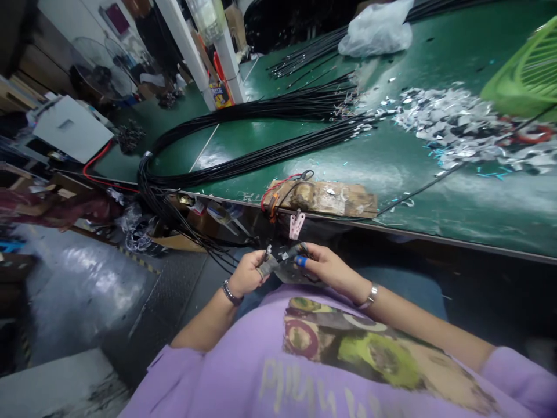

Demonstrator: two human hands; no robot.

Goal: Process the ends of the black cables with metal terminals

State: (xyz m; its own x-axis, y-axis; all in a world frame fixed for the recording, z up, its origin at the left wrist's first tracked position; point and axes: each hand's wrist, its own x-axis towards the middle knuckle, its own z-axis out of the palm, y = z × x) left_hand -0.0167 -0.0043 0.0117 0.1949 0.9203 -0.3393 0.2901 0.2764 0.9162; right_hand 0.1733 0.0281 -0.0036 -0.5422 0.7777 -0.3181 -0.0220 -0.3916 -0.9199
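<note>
Both my hands are down in my lap, below the edge of the green table (435,197). My left hand (249,273) is closed around the end of a thin black cable with a small metal tip. My right hand (327,268), a blue wrap on one fingertip, pinches a dark cable end (296,251) right beside it. Several black cables (187,226) trail from my hands up to a large looped bundle (270,155) lying across the table.
A worn cardboard block (331,197) with red wires and a pink clip (296,224) sits at the table edge above my hands. White scrap bits (456,125), a green basket (528,72) and a plastic bag (376,30) lie farther back. A dark floor (78,290) is on the left.
</note>
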